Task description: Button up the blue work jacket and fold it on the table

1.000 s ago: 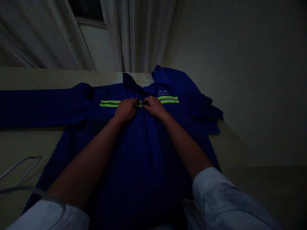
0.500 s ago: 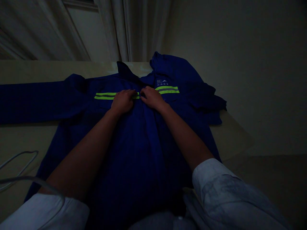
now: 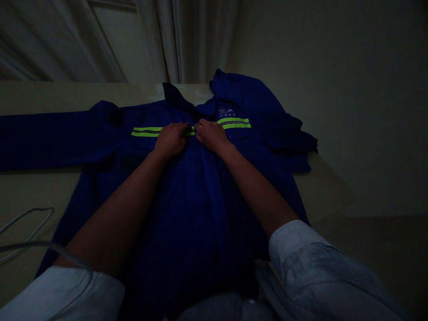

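Note:
A dark blue work jacket (image 3: 187, 209) with a yellow-green reflective stripe (image 3: 147, 131) across the chest lies front-up on a pale table (image 3: 30, 191). Its left sleeve stretches out flat to the left; its right sleeve is bunched at the table's right edge. My left hand (image 3: 171, 139) and my right hand (image 3: 210, 135) meet at the jacket's front opening on the chest stripe, just below the collar. The fingers of both hands are curled and pinched on the front edges of the jacket. The light is dim, so the fingertips are hard to make out.
A thin white cable (image 3: 26, 227) loops over the table's left side near my left sleeve. Pale curtains (image 3: 174, 40) hang behind the table, and a plain wall stands to the right. The table's right edge (image 3: 334, 187) drops off beside the bunched sleeve.
Both hands have stayed at the chest opening, the right hand shifting slightly left toward the other. The view has tilted a little, so the jacket sits higher in the picture.

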